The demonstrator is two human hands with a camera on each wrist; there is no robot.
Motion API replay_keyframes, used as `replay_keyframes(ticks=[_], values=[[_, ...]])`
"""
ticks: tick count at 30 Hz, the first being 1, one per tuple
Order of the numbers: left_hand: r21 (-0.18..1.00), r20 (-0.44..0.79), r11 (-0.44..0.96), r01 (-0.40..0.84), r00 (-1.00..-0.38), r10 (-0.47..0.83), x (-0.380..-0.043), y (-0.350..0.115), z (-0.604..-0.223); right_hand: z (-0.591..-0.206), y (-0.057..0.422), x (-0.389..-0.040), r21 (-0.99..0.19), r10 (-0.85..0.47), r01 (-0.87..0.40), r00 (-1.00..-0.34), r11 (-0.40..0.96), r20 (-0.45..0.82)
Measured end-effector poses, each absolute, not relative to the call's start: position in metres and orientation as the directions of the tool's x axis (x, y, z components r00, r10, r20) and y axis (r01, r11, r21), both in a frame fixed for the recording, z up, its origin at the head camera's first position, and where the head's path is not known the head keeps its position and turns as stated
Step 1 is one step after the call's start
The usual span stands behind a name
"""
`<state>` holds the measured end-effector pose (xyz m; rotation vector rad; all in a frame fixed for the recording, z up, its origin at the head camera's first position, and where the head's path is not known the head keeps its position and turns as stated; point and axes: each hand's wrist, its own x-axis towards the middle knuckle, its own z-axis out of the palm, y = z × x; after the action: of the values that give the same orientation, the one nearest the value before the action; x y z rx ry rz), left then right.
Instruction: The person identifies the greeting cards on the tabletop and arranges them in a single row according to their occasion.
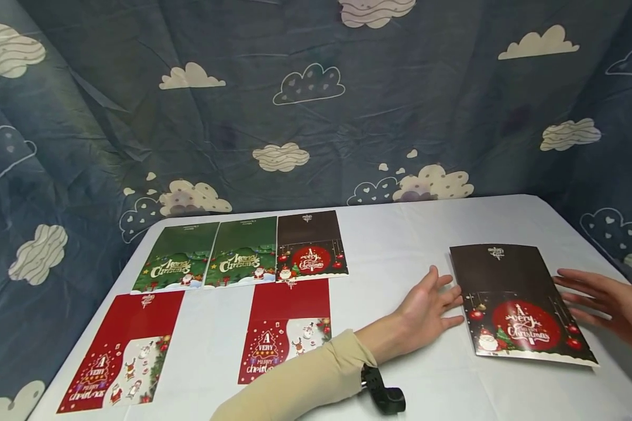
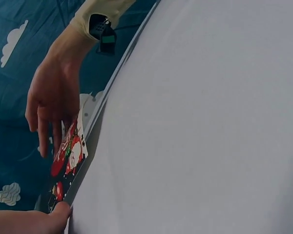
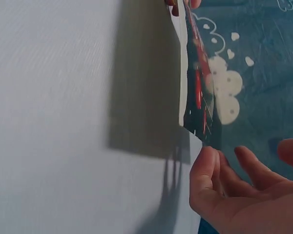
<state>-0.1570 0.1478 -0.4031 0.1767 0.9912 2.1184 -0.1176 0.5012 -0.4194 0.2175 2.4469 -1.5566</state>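
A dark brown Christmas card [image 1: 505, 275] with a red circle and "A Very Merry Christmas" lettering is on the right part of the table, between the two hands. The left hand [image 1: 426, 307] reaches to its left edge with fingers spread, fingertips at the edge; in the left wrist view a thumb [image 2: 62, 210] touches the card [image 2: 71, 153]. Beside the right edge is the right hand [image 1: 613, 304], fingers extended and slightly bent. In the right wrist view its fingertips are by the card's corner [image 3: 198, 114], and a shadow falls on the cloth beneath.
Two green "Merry Christmas" cards [image 1: 181, 251] and another dark brown card [image 1: 309, 231] lie in a row at the back left. Two red cards [image 1: 131, 313] lie in front of them, one partly behind the left sleeve [image 1: 305, 374]. A cloud-patterned curtain [image 1: 316, 128] hangs behind the white-covered table [image 1: 395, 245].
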Motion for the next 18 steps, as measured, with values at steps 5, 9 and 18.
replay_keyframes(ticks=[5,9,18], values=[[0.723,-0.189,-0.387,-0.572,-0.704,0.685,-0.164,0.137,-0.397,-0.418,0.489,-0.124,-0.892,-0.006,0.252,-0.962,0.376,-0.274],[0.773,-0.183,-0.353,-0.527,-0.718,0.671,-0.173,0.129,-0.391,-0.419,0.482,-0.13,-0.907,-0.012,0.281,-0.954,0.313,-0.299],[0.803,-0.184,-0.338,-0.492,-0.743,0.643,-0.186,0.109,-0.387,-0.397,0.452,-0.133,-0.946,-0.073,0.226,-0.966,0.233,-0.248]])
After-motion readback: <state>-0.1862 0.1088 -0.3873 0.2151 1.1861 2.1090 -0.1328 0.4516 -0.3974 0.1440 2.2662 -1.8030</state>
